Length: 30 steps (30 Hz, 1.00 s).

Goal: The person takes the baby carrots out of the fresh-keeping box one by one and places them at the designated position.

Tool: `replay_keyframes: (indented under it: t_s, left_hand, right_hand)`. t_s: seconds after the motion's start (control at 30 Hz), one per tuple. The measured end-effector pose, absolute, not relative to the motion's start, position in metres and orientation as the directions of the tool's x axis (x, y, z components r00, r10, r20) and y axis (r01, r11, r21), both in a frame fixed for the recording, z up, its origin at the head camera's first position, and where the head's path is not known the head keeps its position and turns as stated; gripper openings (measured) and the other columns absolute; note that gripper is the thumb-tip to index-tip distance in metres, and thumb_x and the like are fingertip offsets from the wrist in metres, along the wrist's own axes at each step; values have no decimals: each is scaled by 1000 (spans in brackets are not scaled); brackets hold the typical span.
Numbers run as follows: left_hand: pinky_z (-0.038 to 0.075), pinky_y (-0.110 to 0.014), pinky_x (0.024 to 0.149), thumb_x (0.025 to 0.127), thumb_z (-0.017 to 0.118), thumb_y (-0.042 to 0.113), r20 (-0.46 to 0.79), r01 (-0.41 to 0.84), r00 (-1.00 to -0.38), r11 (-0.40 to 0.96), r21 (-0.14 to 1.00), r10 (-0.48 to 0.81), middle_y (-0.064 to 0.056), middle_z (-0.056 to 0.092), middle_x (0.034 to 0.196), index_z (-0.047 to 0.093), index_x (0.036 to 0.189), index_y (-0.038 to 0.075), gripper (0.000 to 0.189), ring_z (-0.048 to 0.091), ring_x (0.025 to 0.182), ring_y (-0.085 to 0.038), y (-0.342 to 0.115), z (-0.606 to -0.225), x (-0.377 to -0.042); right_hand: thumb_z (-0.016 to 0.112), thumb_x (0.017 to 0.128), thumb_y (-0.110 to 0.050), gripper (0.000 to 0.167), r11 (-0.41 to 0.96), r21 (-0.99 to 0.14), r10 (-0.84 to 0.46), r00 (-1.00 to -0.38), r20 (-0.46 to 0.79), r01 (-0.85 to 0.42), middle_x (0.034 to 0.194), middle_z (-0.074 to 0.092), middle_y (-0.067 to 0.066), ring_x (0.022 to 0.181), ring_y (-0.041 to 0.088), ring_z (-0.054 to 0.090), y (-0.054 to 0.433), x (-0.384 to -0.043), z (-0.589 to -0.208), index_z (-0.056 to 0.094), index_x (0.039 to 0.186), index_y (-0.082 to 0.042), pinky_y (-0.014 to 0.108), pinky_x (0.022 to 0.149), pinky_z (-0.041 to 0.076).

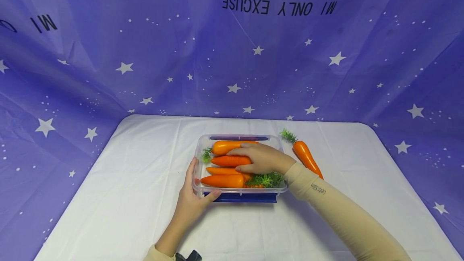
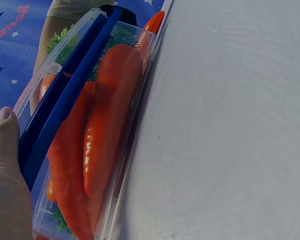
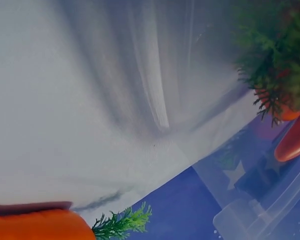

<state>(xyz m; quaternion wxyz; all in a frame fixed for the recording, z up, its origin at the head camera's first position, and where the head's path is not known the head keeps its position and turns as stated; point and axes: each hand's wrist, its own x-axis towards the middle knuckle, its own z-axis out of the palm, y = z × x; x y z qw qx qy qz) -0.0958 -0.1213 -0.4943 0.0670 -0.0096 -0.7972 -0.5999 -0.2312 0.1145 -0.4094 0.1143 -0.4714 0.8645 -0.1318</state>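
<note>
My left hand [image 1: 192, 196] grips the near left corner of a clear plastic food container [image 1: 196, 148], thumb on the front rim and fingers along the left side. In the left wrist view the thumb lies beside the container's blue latch [image 2: 65, 95]. Several carrots with green tops lie crosswise inside, some pointing opposite ways. My right hand [image 1: 266, 158] reaches in over the right half, fingers and thumb around a red-orange carrot [image 1: 226, 161] in the second row. Its far fingers overlap the back carrot [image 1: 222, 147]. The right wrist view does not show the hand.
Another carrot [image 1: 306, 156] with a green top lies on the white tablecloth [image 1: 127, 180], right of the container and partly behind the right sleeve. A blue star-patterned curtain [image 1: 232, 51] stands behind and at both sides. A dark object [image 1: 193, 256] shows near the left wrist.
</note>
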Motion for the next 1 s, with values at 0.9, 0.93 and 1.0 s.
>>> replay_keyframes:
  t_s: [0.9, 0.93, 1.0]
  left_hand:
    - [39, -56, 112, 76, 87, 30, 106, 80, -992, 293, 953, -73, -6, 23, 164, 11, 158, 40, 112, 40, 142, -35, -122, -495, -97]
    - [38, -56, 112, 76, 87, 30, 105, 79, -992, 292, 953, -73, -6, 23, 164, 11, 158, 40, 112, 40, 143, -35, -122, -495, -97]
    - [38, -56, 112, 76, 87, 31, 101, 75, -992, 293, 953, -74, -5, 23, 164, 11, 158, 40, 112, 39, 143, -34, -122, -494, -96]
  right_hand:
    - [59, 98, -43, 54, 608, -277, -760, -647, 71, -744, 129, 66, -5, 111, 19, 64, 145, -215, -393, 43, 150, -37, 41, 96, 53]
    - [58, 98, -44, 55, 617, -274, -749, -657, 83, -738, 127, 66, -4, 110, 20, 64, 148, -214, -392, 42, 150, -38, 42, 96, 53]
    - [59, 98, -44, 55, 640, -278, -721, -685, 104, -716, 128, 65, -3, 112, 21, 63, 152, -211, -387, 42, 150, -40, 44, 96, 53]
